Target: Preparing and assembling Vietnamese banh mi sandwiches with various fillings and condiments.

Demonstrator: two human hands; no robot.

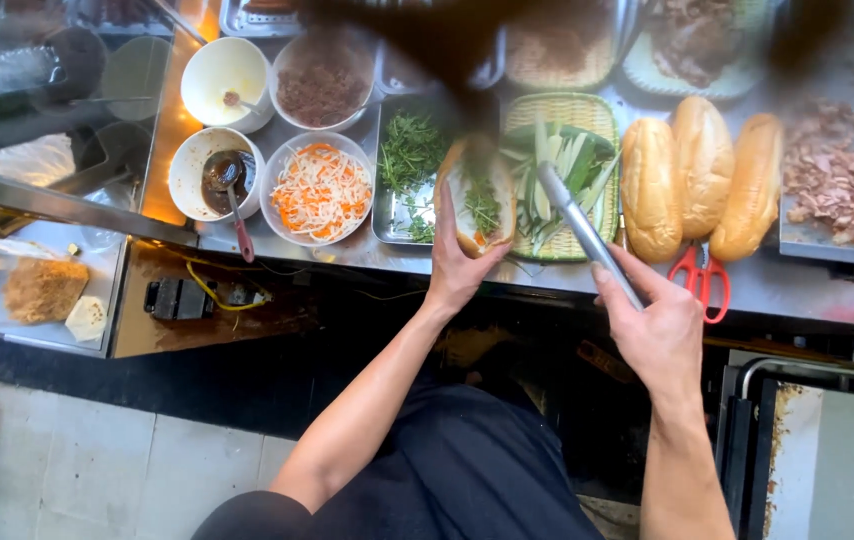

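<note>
split baguette (477,200) (crusty, herb-filled) | left hand (457,265) cradles | right hand (657,325): steel tongs (587,232)

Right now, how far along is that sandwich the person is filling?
Partly filled. The split roll in the left hand already holds green herbs and a bit of orange shred. In hand: the right hand holds metal tongs reaching over the basket of cucumber strips. Still untouched: three whole loaves on the counter. Whether meat or sauce is inside, I can't tell.
</note>
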